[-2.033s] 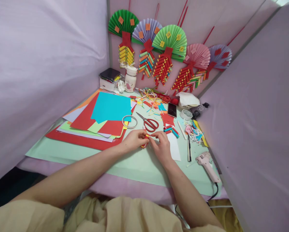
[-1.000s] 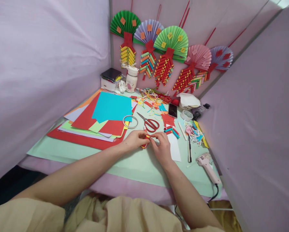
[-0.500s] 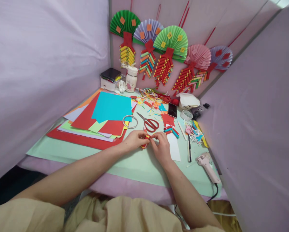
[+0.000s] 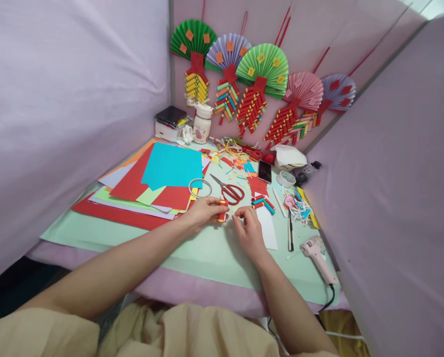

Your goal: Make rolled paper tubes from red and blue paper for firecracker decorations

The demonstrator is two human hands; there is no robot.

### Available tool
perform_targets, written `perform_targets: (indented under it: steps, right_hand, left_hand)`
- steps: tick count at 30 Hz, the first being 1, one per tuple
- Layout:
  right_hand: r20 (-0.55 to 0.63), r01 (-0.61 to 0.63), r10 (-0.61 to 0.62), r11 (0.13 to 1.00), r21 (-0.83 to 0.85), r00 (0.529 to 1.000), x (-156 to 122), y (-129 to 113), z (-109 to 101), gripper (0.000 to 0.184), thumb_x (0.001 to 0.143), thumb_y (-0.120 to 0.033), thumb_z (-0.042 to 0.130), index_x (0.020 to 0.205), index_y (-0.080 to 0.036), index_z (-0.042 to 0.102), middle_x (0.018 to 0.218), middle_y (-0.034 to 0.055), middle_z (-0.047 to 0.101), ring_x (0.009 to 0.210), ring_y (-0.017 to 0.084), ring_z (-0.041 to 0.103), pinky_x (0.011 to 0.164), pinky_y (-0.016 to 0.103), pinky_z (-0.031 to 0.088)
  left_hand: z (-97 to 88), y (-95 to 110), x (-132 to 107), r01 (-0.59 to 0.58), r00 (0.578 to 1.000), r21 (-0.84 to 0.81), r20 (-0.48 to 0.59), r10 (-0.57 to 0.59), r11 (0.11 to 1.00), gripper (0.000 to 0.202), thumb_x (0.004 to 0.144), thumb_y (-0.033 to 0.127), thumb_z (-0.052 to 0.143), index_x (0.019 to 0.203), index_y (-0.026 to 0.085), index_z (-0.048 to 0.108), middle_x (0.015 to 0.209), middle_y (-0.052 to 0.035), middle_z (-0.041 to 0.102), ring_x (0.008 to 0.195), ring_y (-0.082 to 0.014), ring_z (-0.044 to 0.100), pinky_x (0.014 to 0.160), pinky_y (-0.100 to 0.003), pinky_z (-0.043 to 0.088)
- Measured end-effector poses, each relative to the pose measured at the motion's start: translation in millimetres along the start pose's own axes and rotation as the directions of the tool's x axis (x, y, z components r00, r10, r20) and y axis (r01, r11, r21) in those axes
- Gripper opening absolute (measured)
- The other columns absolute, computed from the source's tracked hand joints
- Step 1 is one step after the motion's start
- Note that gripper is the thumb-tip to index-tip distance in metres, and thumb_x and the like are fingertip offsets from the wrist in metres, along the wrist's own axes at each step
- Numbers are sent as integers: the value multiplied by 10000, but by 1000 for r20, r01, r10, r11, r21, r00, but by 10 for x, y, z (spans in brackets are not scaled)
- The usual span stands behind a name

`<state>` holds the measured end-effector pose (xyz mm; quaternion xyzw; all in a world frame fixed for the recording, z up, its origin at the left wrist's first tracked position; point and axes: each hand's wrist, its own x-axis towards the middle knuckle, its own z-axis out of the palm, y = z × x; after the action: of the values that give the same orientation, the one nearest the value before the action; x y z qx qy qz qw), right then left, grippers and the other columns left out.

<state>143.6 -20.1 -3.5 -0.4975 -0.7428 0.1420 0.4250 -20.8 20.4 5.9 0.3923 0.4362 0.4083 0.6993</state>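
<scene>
Red paper rolls with yellow bands (image 4: 221,216) are gripped in my left hand (image 4: 204,212), standing roughly upright between thumb and fingers. Just to the right, my right hand (image 4: 249,228) is pinched, apart from the rolls; whatever its fingertips hold, if anything, is too small to make out. Red-handled scissors (image 4: 232,193) lie beyond my hands, beside a roll of tape (image 4: 199,187). Several small blue and red paper rolls (image 4: 262,204) lie past my right hand, near a white paper strip (image 4: 267,228).
Stacked coloured paper (image 4: 172,166) covers the left side. Paper scraps (image 4: 231,153), a phone (image 4: 264,171) and a bottle (image 4: 202,124) are at the back. To the right lie a pen (image 4: 291,230) and a corded glue gun (image 4: 320,258). Paper fans (image 4: 262,67) hang behind.
My hands have drawn apart; they met at the rolls before. The red rolls in my left hand have turned upright and show more fully. My right hand has let go of them.
</scene>
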Motion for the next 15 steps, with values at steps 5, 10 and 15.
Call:
perform_targets:
  steps: [5,10,15]
  right_hand:
    - [-116,-148,161,982,118,980,19,108,-559,128,854,-320,512,822,-198,530,888,52,600,820,169,559,648,279,441]
    - [-394,-396,310,905,-157,865,394,696,-1606,194,757,-368,584,792,-177,593,745,36,615,668,157,529,619,290,415]
    - [-405,-514,379,801,-306,832,675,1355,-2085,181,704,-289,577,561,-181,556,516,26,525,541,159,489,582,325,370]
  left_hand:
    - [-21,100,-15,29,1000,-53,-8,-29,998,335,608,291,797,847,117,640,744,-84,705,679,-163,677,644,-260,547]
    - [30,106,-50,51,998,-19,-27,-52,998,382,577,296,819,865,121,639,801,-88,711,716,-173,677,648,-270,556]
    - [51,113,-64,53,998,11,-17,-53,999,403,568,309,825,874,117,646,826,-88,709,722,-166,670,665,-275,560]
